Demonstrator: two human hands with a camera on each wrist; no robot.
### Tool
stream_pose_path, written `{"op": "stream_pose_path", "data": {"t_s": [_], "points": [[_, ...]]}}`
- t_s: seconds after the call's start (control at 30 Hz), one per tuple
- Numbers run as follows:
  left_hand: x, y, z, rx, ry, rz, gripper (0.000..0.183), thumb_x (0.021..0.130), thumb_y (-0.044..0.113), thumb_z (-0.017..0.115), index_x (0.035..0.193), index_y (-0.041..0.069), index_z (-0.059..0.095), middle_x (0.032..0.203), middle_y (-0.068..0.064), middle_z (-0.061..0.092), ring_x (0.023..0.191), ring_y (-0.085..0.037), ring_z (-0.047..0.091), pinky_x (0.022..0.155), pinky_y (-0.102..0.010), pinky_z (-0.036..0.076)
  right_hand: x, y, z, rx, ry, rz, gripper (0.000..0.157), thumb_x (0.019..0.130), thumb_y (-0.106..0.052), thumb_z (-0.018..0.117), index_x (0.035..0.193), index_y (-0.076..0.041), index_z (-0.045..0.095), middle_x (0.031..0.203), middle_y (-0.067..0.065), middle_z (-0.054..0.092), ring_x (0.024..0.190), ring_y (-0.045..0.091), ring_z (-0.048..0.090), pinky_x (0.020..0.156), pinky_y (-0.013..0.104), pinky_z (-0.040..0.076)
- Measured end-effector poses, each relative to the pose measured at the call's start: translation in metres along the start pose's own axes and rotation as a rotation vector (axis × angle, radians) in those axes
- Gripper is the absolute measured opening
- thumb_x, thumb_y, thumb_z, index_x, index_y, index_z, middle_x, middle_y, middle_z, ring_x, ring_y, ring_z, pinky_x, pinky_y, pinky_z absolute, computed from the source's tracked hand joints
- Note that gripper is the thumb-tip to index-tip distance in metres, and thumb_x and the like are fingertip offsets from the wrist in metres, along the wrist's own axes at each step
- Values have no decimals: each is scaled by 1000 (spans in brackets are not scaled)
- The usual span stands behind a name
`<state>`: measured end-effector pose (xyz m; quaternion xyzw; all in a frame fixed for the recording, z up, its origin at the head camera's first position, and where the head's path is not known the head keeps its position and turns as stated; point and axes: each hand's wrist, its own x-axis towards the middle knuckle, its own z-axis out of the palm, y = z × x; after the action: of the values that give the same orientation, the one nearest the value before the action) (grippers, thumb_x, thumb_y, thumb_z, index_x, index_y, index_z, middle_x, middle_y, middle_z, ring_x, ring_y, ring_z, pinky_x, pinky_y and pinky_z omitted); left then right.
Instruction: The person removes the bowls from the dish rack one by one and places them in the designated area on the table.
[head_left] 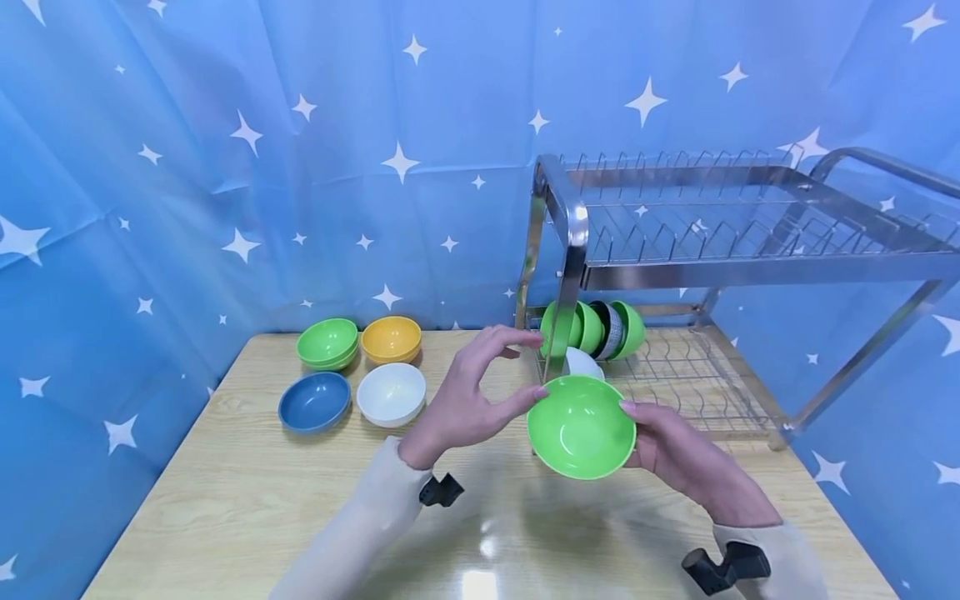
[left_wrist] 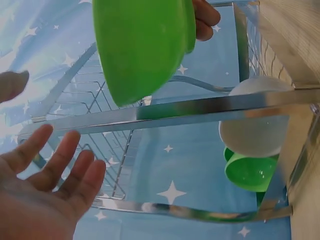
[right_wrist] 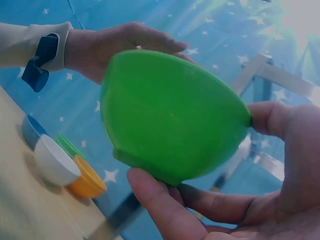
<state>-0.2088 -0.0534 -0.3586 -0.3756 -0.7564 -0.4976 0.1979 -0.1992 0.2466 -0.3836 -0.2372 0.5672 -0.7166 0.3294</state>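
My right hand (head_left: 678, 458) holds a green bowl (head_left: 581, 429) above the table, thumb at the rim and fingers under the base, as the right wrist view shows. The bowl's inside faces the head camera. To its left is my left hand (head_left: 468, 396), thumb and fingers spread apart; its thumb tip comes close to the rim in the head view. From the left wrist view, the left fingers (left_wrist: 65, 160) stand apart from the bowl (left_wrist: 142, 45) and hold nothing. Behind the held bowl, a white bowl (head_left: 583, 364) is partly hidden on the rack's lower level.
A two-level metal dish rack (head_left: 757, 271) stands at the right, with several green bowls (head_left: 632, 331) and a dark patterned bowl (head_left: 611, 330) on its lower level. At the table's left are stacked green bowls (head_left: 327, 342), an orange bowl (head_left: 392, 339), a blue bowl (head_left: 315, 402) and a white bowl (head_left: 392, 396).
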Motion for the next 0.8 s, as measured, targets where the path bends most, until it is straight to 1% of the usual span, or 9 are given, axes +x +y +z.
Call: {"op": "stream_pose_path", "data": {"t_s": [0.13, 0.23, 0.27, 0.37, 0.47, 0.57, 0.67, 0.73, 0.8], "points": [[-12, 8, -9, 49, -97, 106, 48, 87, 25, 80, 131, 11, 64, 129, -3, 67, 126, -17, 56, 106, -35, 51, 7, 3, 8, -7, 42, 26, 41, 114, -28, 24, 135, -17, 58, 126, 0, 68, 114, 15, 70, 99, 36, 59], [-20, 16, -13, 80, -175, 196, 43, 87, 25, 81, 124, 9, 68, 123, -2, 69, 125, -16, 56, 109, -33, 50, 11, 6, 13, 7, 34, 28, 41, 114, -29, 23, 137, -17, 55, 128, 0, 66, 115, 16, 69, 101, 37, 58], [-23, 18, -14, 101, -198, 224, 40, 87, 25, 81, 122, 9, 69, 121, -1, 69, 123, -15, 57, 109, -30, 50, 13, 7, 14, 16, 27, 27, 42, 114, -29, 23, 138, -17, 54, 129, 0, 66, 116, 16, 69, 101, 37, 58], [-32, 26, -15, 192, -259, 301, 33, 88, 25, 80, 116, 10, 71, 116, 0, 69, 120, -14, 59, 109, -24, 49, 16, 11, 18, 47, 10, 26, 42, 114, -29, 21, 140, -17, 52, 132, 0, 63, 118, 16, 67, 102, 37, 57], [-39, 33, -15, 305, -304, 359, 26, 90, 24, 79, 113, 12, 73, 111, 3, 71, 115, -12, 61, 107, -19, 49, 19, 13, 21, 75, 23, 36, 40, 114, -31, 22, 140, -18, 49, 133, 0, 62, 119, 15, 67, 101, 36, 57], [-44, 37, -15, 407, -335, 409, 21, 90, 19, 78, 110, 14, 74, 107, 7, 72, 109, -10, 63, 104, -17, 50, 23, 15, 24, 87, 42, 49, 39, 114, -33, 24, 140, -19, 49, 133, 0, 62, 119, 16, 67, 102, 35, 57], [-48, 38, -14, 499, -346, 452, 17, 91, 14, 78, 108, 15, 75, 103, 10, 74, 103, -8, 64, 100, -15, 51, 26, 16, 26, 89, 38, 57, 39, 114, -33, 24, 140, -19, 50, 132, 0, 63, 119, 16, 67, 101, 35, 58], [-50, 39, -15, 539, -345, 463, 15, 92, 13, 76, 106, 16, 76, 101, 11, 74, 98, -6, 65, 95, -14, 53, 28, 16, 28, 90, 33, 59, 38, 114, -33, 25, 140, -19, 50, 132, 0, 64, 118, 17, 67, 101, 35, 58], [-52, 39, -15, 557, -344, 463, 13, 92, 12, 76, 105, 16, 75, 98, 12, 73, 93, -5, 63, 89, -13, 53, 29, 17, 29, 81, 27, 60, 38, 114, -32, 25, 140, -18, 49, 132, 1, 64, 118, 17, 68, 101, 35, 58]]}}
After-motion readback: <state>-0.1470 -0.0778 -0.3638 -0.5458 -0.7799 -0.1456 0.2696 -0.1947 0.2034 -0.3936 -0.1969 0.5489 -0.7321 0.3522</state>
